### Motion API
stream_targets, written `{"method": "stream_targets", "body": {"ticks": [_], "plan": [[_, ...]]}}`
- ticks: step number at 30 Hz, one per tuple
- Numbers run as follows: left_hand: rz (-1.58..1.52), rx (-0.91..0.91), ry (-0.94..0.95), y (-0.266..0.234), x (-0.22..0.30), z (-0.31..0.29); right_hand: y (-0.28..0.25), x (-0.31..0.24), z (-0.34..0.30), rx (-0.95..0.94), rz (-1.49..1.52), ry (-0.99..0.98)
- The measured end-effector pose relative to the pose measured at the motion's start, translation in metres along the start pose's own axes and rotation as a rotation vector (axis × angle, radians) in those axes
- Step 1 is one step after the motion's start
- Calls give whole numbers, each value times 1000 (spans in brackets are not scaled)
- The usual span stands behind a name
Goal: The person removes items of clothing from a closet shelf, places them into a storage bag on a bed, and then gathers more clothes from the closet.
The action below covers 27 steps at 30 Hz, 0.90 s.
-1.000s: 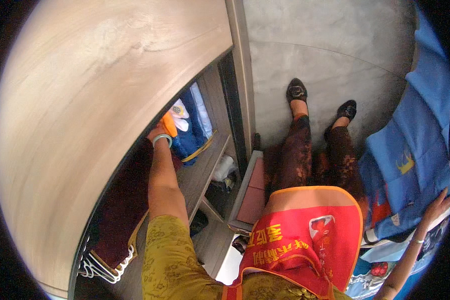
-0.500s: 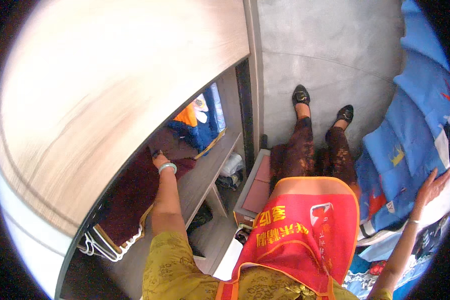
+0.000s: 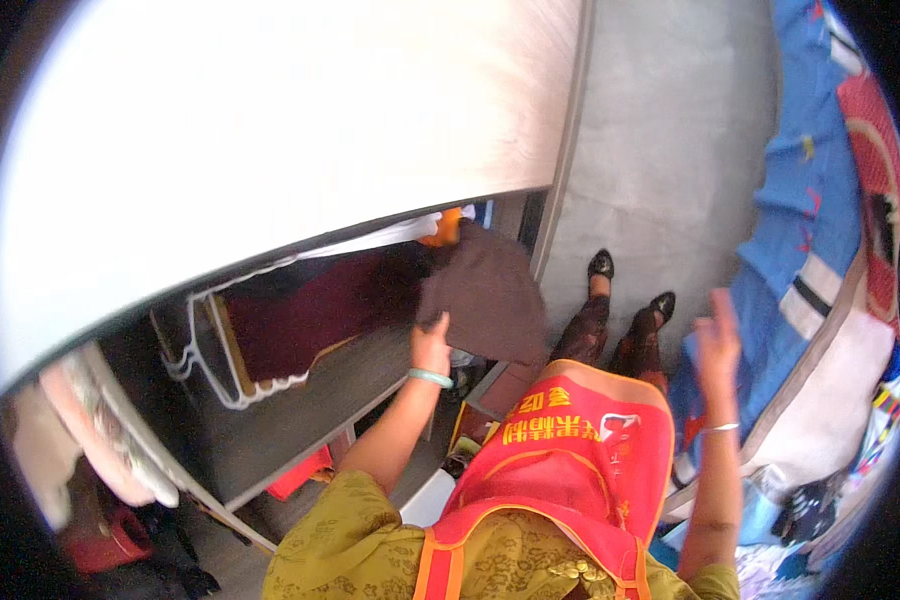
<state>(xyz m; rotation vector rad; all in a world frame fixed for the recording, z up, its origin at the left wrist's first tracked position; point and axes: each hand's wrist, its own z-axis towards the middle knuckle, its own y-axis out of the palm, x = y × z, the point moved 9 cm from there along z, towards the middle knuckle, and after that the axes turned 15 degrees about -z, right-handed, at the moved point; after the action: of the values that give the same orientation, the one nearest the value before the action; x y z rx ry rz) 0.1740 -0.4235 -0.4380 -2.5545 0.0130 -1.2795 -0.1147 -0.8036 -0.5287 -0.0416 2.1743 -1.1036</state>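
Observation:
A dark brown piece of cloth (image 3: 490,295), perhaps a folded garment, is lifted out at the wardrobe opening. Its lower left edge is gripped by my left hand (image 3: 431,350), thumb on top and other fingers mostly hidden beneath. Behind it, a maroon cloth (image 3: 320,305) lies on the wardrobe shelf (image 3: 325,412). White hangers (image 3: 228,355) hang beside that cloth. My right hand (image 3: 718,345) is raised in front of the bed, blurred, with fingers stretched out and nothing seen in them.
A pale wardrobe door (image 3: 290,110) covers the upper left. At the right is a bed with a blue patterned sheet (image 3: 805,190), a red woven mat (image 3: 875,180) and heaped clothes (image 3: 810,515). Grey floor (image 3: 670,130) runs between them. Clothes hang (image 3: 100,430) at lower left.
My left hand has brought the dark brown cloth out from the shelf toward me. My right hand has left the bed and moved inward. The view has shifted, showing more of the wardrobe's left side.

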Motion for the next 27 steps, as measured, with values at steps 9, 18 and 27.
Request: {"method": "stream_targets", "body": {"ticks": [9,18,27], "plan": [[584,-1136,764,170,103,-288,-31,-191,-44,-344,1407,304],[716,-1471,1292,193,123,-458,-212,-186,-95,-183,1770,-126],[356,-1202,1534,177,243,-461,-273,-180,-136,-119,1895,-311]]}}
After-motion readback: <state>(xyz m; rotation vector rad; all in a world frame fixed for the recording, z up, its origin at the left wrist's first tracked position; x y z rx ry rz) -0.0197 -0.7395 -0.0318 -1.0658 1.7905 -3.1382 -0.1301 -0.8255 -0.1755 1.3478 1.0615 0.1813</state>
